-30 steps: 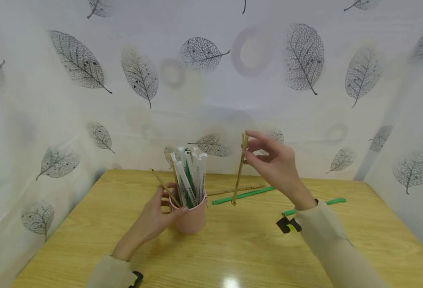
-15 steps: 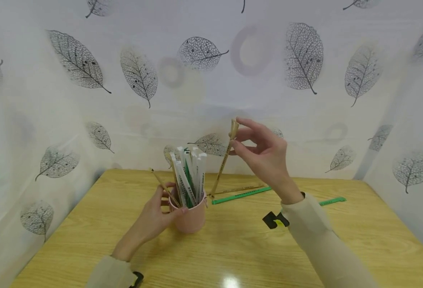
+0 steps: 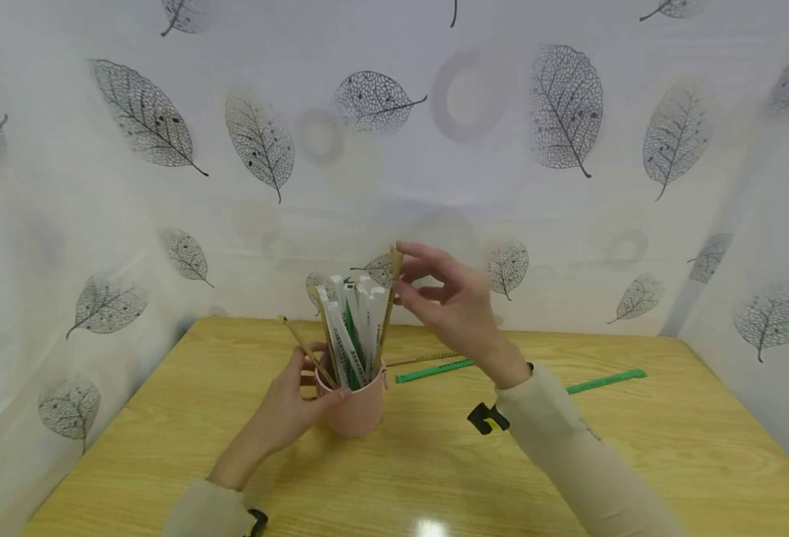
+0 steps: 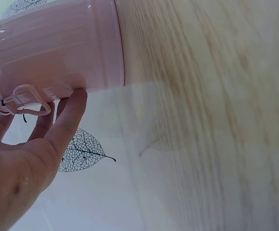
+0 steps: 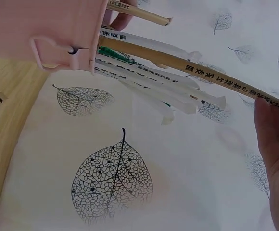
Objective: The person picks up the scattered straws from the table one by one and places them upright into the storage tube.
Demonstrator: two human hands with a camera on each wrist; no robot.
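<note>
A pink bucket point(image 3: 356, 415) stands on the table, full of paper-wrapped straws, mostly white point(image 4: 57, 45). My left hand point(image 3: 285, 409) holds the bucket from its left side, thumb near the rim and other fingers round the far side. Beside those fingers, a brown-wrapped straw point(image 3: 297, 337) leans out to the left. My right hand point(image 3: 450, 307) pinches another brown-wrapped straw point(image 5: 221, 78) near its top. This straw slants down with its lower end inside the bucket's right side, next to the white-wrapped straws point(image 5: 178, 94). Its bottom tip is hidden.
Behind and right of the bucket lie a green-wrapped straw point(image 3: 428, 371) and a brown-wrapped one point(image 3: 416, 360). Farther right, another green-wrapped straw point(image 3: 612, 380) is partly covered by my sleeve. A leaf-patterned cloth point(image 3: 394, 171) rises behind the wooden table point(image 3: 421, 462).
My right hand has carried the brown-wrapped straw leftward, rising then lowering, and its lower end has gone into the bucket. My left hand has stayed on the bucket.
</note>
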